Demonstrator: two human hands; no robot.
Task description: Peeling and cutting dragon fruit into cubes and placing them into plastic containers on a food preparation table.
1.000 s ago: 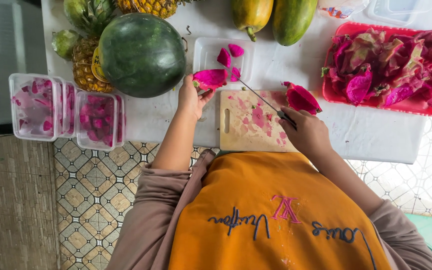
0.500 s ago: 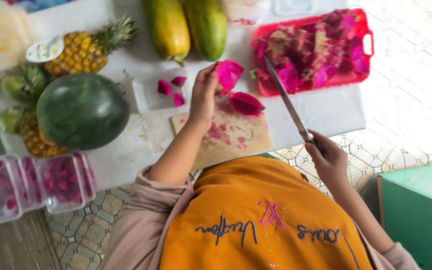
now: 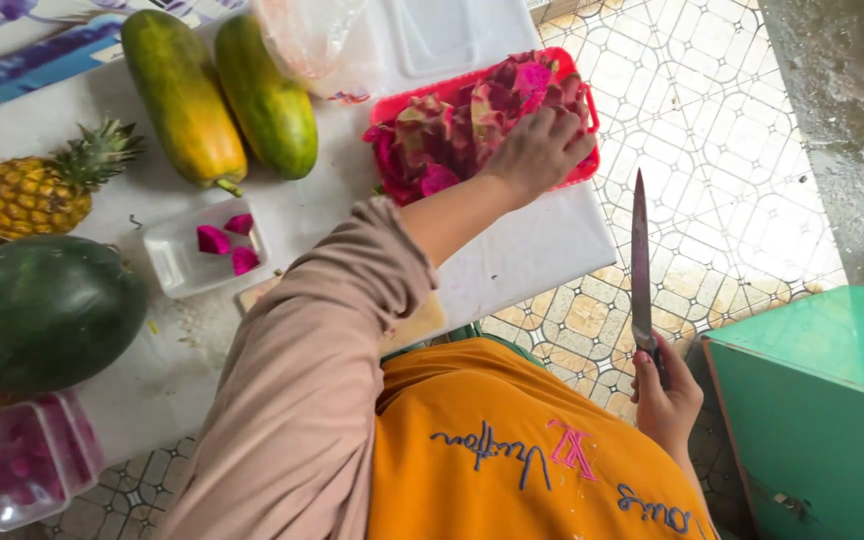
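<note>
Left hand (image 3: 537,150): palm down, fingers curled onto dragon fruit peels (image 3: 452,135) heaped in red tray (image 3: 584,172) at table edge. Right hand (image 3: 667,395): clenched on knife (image 3: 640,265), blade up, clear of table. Best kept so while left hand works.

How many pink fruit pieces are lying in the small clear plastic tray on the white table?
3. All lie in the small clear plastic tray: one pink fruit piece at its left, one at the top right, one at the lower right. None seems hidden.
</note>
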